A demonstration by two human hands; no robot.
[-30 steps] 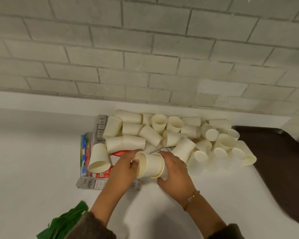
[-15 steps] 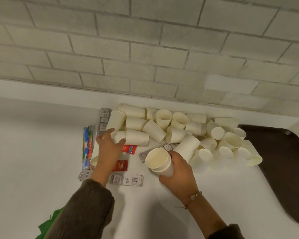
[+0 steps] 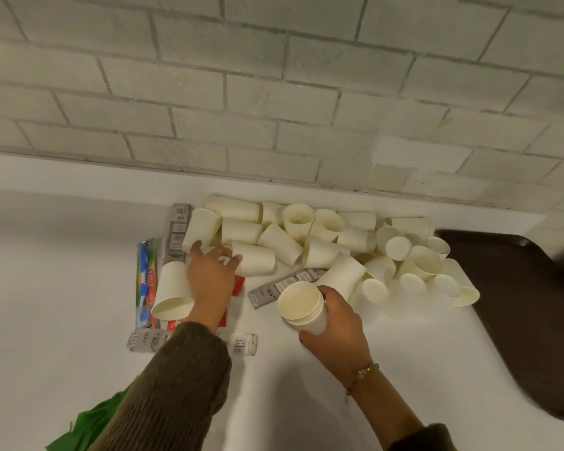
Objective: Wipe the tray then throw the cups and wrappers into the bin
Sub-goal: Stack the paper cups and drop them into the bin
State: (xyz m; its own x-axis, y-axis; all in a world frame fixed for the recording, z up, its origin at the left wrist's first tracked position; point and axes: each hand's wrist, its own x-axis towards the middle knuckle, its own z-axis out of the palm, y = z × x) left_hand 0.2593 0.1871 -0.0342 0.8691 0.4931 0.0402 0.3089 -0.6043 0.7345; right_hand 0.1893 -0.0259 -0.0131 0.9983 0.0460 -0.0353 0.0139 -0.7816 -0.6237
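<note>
A heap of several white paper cups [image 3: 319,236] lies on the white counter against the brick wall. My right hand [image 3: 336,330] grips a short stack of nested cups [image 3: 302,304], mouth toward me. My left hand [image 3: 210,271] reaches over the wrappers, fingers spread and touching a lying cup [image 3: 254,258] at the pile's left side. Another cup [image 3: 173,291] lies just left of that wrist. Grey wrappers [image 3: 176,232], a colourful wrapper [image 3: 145,281] and red ones [image 3: 238,284] lie around the left hand. The dark brown tray [image 3: 528,320] sits at the right.
A green cloth [image 3: 92,424] shows at the bottom left beside my sleeve. The brick wall [image 3: 274,92] closes off the back of the counter. Bare white counter [image 3: 46,271] stretches to the left and in front of me.
My left hand let go of the cups held with the right hand and reached forward-left to the pile. The right hand keeps the nested cups, now turned mouth-up toward me.
</note>
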